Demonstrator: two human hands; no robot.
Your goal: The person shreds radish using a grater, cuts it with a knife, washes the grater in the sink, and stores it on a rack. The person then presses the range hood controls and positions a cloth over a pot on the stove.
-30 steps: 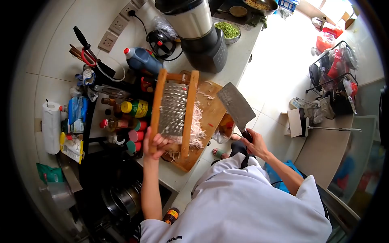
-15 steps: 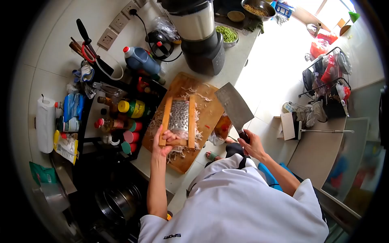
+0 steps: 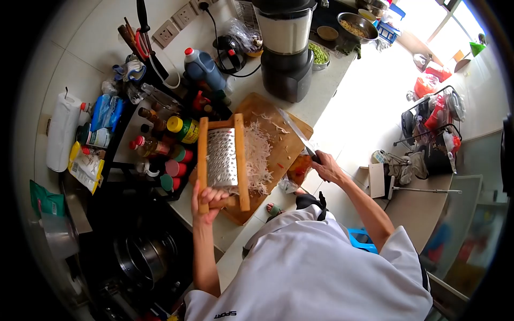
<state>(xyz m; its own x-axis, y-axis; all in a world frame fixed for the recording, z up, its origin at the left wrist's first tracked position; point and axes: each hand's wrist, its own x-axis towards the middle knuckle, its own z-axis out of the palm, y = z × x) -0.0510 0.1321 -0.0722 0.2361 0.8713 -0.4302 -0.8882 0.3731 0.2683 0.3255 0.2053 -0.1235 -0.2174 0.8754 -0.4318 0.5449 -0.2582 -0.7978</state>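
Note:
My left hand is closed around the lower crossbar of a wooden-framed grater, its curved metal face turned up. The grater is held above the left side of a wooden cutting board. Pale shreds lie in a heap on the board to the grater's right, with scattered bits beyond. My right hand grips the dark handle of a cleaver. Its blade is seen nearly edge-on, over the board's right part; whether it touches the wood I cannot tell.
A blender stands behind the board. Bottles and jars crowd a black rack on the left. A bowl of green beans or peas and a metal bowl sit farther back. A pot is at lower left.
The grater has moved left, baring the heap of shreds. The cleaver has turned from showing its broad side to nearly edge-on and moved left over the board. The view has shifted somewhat.

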